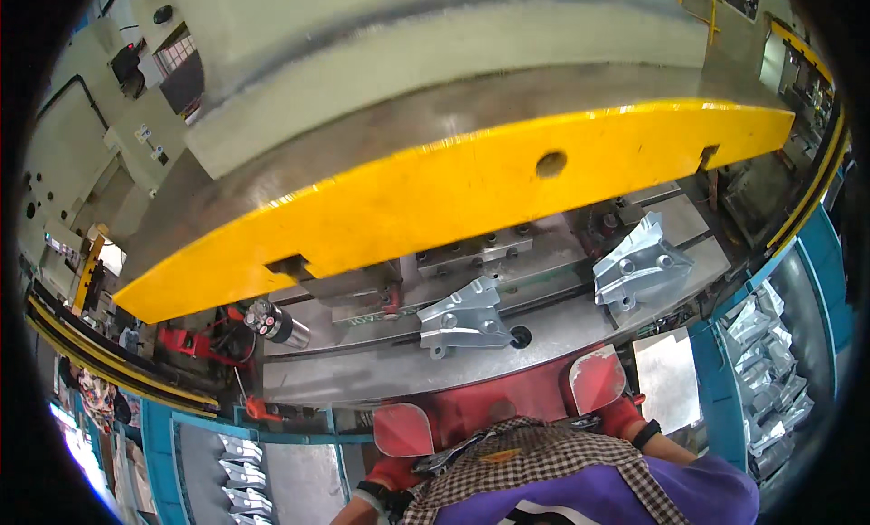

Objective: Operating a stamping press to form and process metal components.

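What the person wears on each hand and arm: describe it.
The left hand is gloved in red-orange, with dark banding about the wrist. The right hand is gloved likewise, with a black band at the wrist and a purple sleeve higher up. Both hands are partly hidden.

Left hand [396,473] is gloved in red-orange, left forearm [357,510] just below and left of it. Right hand [620,418] (same colour, btw) sits well apart from that one, right forearm [671,449] angling down-right from it. Can't really see either's fingers.
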